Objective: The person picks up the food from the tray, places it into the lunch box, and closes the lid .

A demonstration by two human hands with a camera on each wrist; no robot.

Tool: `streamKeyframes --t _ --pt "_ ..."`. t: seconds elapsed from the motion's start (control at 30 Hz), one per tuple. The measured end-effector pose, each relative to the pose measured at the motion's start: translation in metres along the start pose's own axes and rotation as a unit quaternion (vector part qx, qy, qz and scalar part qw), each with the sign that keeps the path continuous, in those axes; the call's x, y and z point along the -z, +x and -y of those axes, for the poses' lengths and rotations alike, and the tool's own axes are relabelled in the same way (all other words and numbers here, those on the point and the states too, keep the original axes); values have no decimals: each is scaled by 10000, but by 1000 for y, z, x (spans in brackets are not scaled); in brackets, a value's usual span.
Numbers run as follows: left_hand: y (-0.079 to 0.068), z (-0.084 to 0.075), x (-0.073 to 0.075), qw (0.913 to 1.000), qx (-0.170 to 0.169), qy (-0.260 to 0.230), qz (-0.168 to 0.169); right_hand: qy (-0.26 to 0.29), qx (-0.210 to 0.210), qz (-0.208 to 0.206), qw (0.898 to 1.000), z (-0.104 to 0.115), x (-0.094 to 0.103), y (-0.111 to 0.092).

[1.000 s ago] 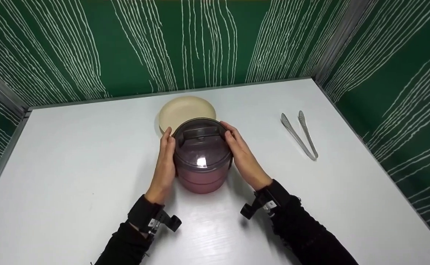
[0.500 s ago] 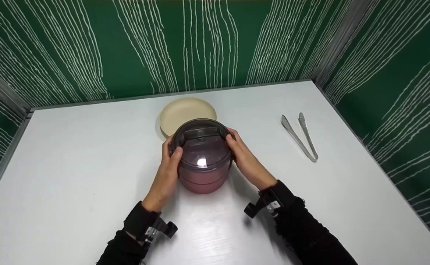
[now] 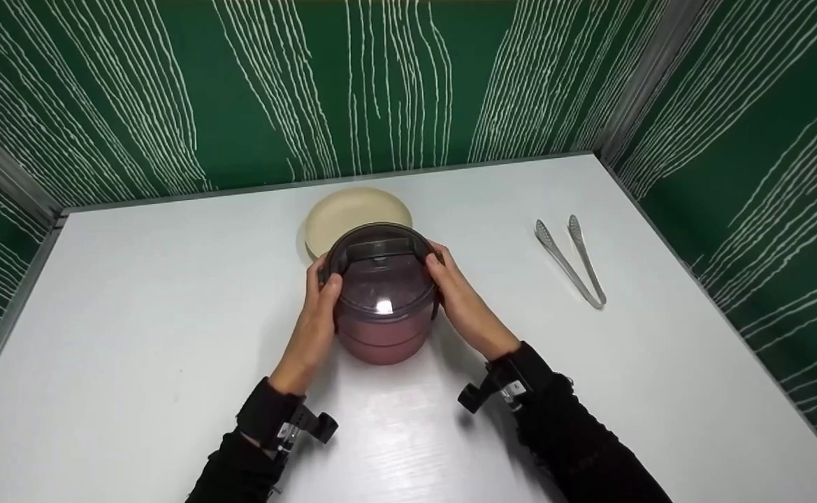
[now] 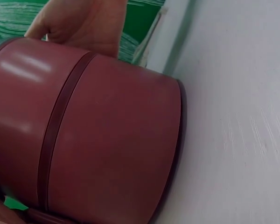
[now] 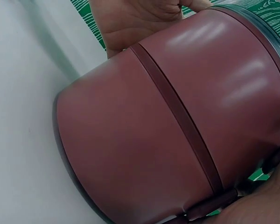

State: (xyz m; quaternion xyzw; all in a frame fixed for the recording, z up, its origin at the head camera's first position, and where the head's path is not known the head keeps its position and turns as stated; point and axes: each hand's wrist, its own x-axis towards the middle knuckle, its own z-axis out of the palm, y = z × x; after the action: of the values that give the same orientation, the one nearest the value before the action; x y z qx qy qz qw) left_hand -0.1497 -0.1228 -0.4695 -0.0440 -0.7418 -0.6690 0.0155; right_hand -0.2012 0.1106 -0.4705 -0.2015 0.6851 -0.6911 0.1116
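Observation:
A dark red, two-tier lunch box (image 3: 384,342) stands upright on the white table, its smoky see-through lid (image 3: 380,293) on top. My left hand (image 3: 314,339) holds its left side, thumb at the lid's rim and fingers mostly hidden along the wall. On the opposite side my right hand (image 3: 470,307) grips near the rim, thumb on the edge. A band divides the lunch box (image 4: 116,135) in the left wrist view. Part of a side clip (image 5: 212,205) shows in the right wrist view, low on the wall.
A round beige plate (image 3: 352,209) lies just behind the lunch box, partly covered by it. Metal tongs (image 3: 574,269) lie spread on the table (image 3: 156,300) to the right. Green panels (image 3: 240,150) with white streaks border the back and sides.
My left thumb has shifted from the side up to the lid's rim, and the fingers have slid behind the wall. My right hand's hold changes little. The lunch box has hardly moved.

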Motion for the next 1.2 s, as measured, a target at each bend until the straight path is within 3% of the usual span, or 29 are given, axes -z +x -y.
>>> streamKeyframes --t 0.5,1.2 --pt "1 7 -3 9995 -310 13 29 49 116 -77 9999 -4 0 -4" --pt "-1 4 0 9997 -94 205 -54 146 216 5 9997 0 -2 3"
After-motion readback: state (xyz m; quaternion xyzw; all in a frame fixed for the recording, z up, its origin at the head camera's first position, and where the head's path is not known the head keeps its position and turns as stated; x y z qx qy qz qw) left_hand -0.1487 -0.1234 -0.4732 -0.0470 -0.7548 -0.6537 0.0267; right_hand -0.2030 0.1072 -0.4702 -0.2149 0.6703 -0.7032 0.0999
